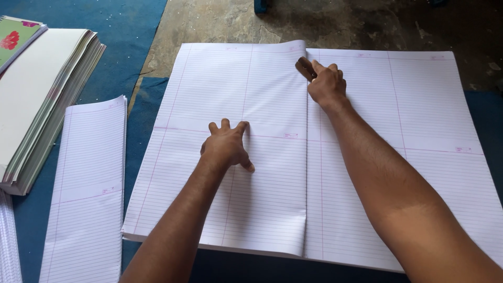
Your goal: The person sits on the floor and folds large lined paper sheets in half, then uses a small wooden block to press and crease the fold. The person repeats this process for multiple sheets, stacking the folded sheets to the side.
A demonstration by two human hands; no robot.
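1. Ruled paper sheets (262, 209), big stack folded along centre crease, lying on blue mat (131, 31).
2. Left hand (226, 145) spread flat, pressing left half, holding nothing.
3. Right hand (326, 84) closed around brown wooden block (304, 67), on crease near far edge.

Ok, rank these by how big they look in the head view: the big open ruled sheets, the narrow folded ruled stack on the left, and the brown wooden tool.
1. Big open ruled sheets, by far the largest.
2. Narrow folded ruled stack.
3. Brown wooden tool, smallest; the right hand covers part of it.
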